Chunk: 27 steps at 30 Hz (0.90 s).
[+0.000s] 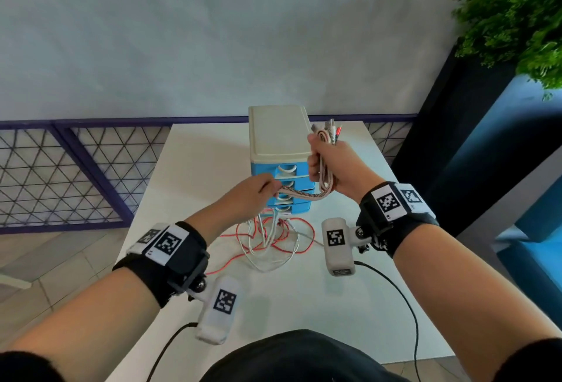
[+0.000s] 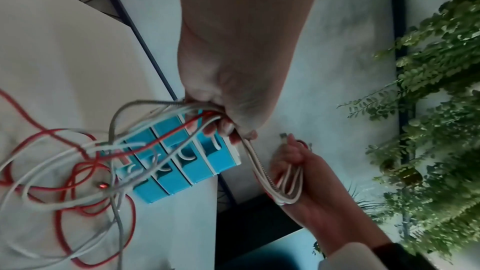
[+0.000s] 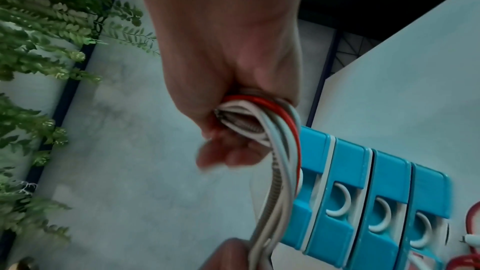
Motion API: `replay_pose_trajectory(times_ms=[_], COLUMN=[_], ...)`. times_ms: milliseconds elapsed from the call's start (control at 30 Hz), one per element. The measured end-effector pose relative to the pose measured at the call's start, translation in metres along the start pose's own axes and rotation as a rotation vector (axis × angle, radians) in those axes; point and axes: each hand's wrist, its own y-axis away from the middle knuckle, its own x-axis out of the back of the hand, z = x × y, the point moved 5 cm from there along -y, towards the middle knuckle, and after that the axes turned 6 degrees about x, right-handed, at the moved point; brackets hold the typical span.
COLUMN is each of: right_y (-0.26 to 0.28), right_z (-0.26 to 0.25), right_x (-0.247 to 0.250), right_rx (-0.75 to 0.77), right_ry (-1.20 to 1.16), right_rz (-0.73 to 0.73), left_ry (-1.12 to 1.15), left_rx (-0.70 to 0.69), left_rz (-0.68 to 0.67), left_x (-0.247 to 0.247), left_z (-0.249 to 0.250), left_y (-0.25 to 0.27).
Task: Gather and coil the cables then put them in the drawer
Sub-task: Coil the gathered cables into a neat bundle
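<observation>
I saw a leafy plant (image 1: 517, 13) at the far right and a blue drawer unit (image 1: 278, 150) on the white table (image 1: 194, 168), drawers shut. My right hand (image 1: 331, 165) gripped the bunched cables (image 1: 324, 162); my left hand (image 1: 252, 196) pinched them, the rest tangled on the table.

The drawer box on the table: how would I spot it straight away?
Look at the white table by the grey wall. At its far middle stands the drawer unit, a small tower with a cream top. It is the only blue thing on the table, with a stack of white-handled drawers facing the person.
</observation>
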Motion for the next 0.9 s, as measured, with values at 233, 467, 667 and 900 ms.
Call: replay_pose_trajectory(times_ms=[233,467,667,900], right_y=[0.019,0.035,0.027,0.017], right_z=[0.019,0.031,0.030,0.027], right_x=[-0.023,-0.038,-0.035,-0.016], right_rx=[-0.209,-0.352,-0.256,-0.177], right_ry=[0.132,0.057,0.146,0.203], right_rz=[-0.412,-0.623,-0.524,-0.399], left_ry=[0.023,0.113,0.097,0.307], left_rx=[-0.224,-0.285,0.028,0.068], left_rz=[0.242,0.235,0.070,-0.589], left_x=[0.012,0.015,0.018,-0.003], left_z=[0.023,0.024,0.002,-0.009], left_y=[0.005,0.006,-0.012,0.007])
